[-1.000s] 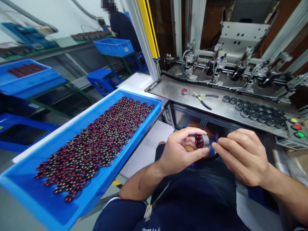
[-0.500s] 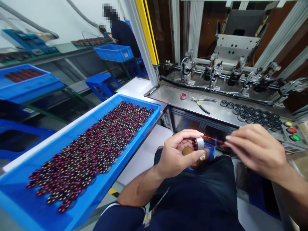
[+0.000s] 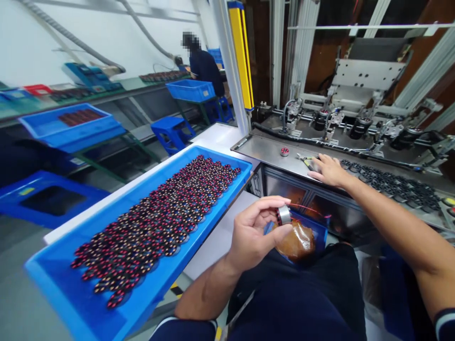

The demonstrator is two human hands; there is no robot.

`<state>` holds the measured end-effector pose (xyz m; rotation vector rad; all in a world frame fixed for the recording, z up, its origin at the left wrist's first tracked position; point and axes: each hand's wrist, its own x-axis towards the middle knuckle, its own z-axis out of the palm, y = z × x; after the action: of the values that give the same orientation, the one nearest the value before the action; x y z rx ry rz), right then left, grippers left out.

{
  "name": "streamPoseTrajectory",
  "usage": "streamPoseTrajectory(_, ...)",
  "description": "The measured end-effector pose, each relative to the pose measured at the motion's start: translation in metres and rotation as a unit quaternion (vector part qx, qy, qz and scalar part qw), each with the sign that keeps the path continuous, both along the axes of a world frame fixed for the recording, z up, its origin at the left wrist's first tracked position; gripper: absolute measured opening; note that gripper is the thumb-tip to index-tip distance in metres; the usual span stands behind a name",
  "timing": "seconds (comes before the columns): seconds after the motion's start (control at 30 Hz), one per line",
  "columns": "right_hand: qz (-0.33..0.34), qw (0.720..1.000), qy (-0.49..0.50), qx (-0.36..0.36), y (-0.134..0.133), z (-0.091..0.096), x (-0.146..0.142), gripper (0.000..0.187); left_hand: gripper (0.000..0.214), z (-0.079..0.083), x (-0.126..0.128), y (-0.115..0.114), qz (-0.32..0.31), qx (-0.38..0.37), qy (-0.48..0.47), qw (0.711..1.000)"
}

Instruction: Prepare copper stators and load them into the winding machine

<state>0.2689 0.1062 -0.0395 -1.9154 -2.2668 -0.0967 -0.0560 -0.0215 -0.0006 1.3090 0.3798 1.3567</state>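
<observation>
My left hand (image 3: 254, 229) grips a small motor stator (image 3: 284, 215) with a silver metal band, pinched between thumb and fingers. Thin red wire (image 3: 305, 207) trails from it to the right. Over the metal bench, my right hand (image 3: 330, 169) reaches out with its fingers spread, at the handles of the wire cutters (image 3: 306, 160); the hand covers part of them. Left of the cutters stands a single red-wound stator (image 3: 284, 151). A brown bag-like bundle (image 3: 296, 239) lies below my left hand, above my lap.
A long blue tray (image 3: 209, 236) filled with rows of wound stators is on my left. Several black ring parts (image 3: 394, 182) lie on the metal bench (image 3: 259, 144) at right. Machine fixtures (image 3: 360, 125) stand behind it. A co-worker (image 3: 206, 71) sits farther back.
My right hand has let go of the red wires and moved up and forward to the cutters. My left hand still holds the stator. The view has shifted left.
</observation>
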Motion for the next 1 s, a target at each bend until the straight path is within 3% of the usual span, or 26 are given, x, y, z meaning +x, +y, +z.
streamPoseTrajectory(0.13,0.017,0.999,0.031,-0.004,-0.002,-0.001,0.006,0.060,0.040,-0.001,-0.004,0.004,-0.002,-0.033,-0.003,0.999)
streamPoseTrajectory(0.27,0.013,0.994,0.109,0.007,-0.004,0.009,0.007,0.051,0.039,0.002,0.001,0.003,-0.014,-0.051,-0.009,0.999)
streamPoseTrajectory(0.37,0.006,0.977,0.211,0.022,-0.026,0.020,0.003,0.052,0.039,0.004,0.003,0.001,-0.010,-0.042,-0.011,0.999)
streamPoseTrajectory(0.47,0.025,0.946,0.322,0.027,-0.081,0.019,-0.012,0.059,0.039,0.007,0.002,0.000,-0.004,-0.033,-0.014,0.999)
streamPoseTrajectory(0.57,0.061,0.908,0.414,0.024,-0.159,0.005,-0.042,0.066,0.039,0.009,0.006,0.000,-0.010,-0.031,-0.012,0.999)
streamPoseTrajectory(0.63,0.101,0.807,0.582,-0.016,-0.208,-0.007,-0.068,0.063,0.039,0.011,0.012,-0.001,-0.021,-0.027,-0.012,0.999)
streamPoseTrajectory(0.7,0.111,0.762,0.636,-0.057,-0.245,-0.014,-0.091,0.058,0.039,0.012,0.020,-0.003,-0.034,-0.025,-0.014,0.999)
streamPoseTrajectory(0.8,0.110,0.782,0.611,-0.052,-0.270,-0.015,-0.114,0.055,0.040,0.013,0.032,-0.007,-0.056,-0.030,-0.010,0.998)
streamPoseTrajectory(1.0,0.145,0.827,0.543,0.029,-0.261,-0.005,-0.116,0.071,0.039,0.017,0.042,-0.015,-0.082,-0.039,0.001,0.996)
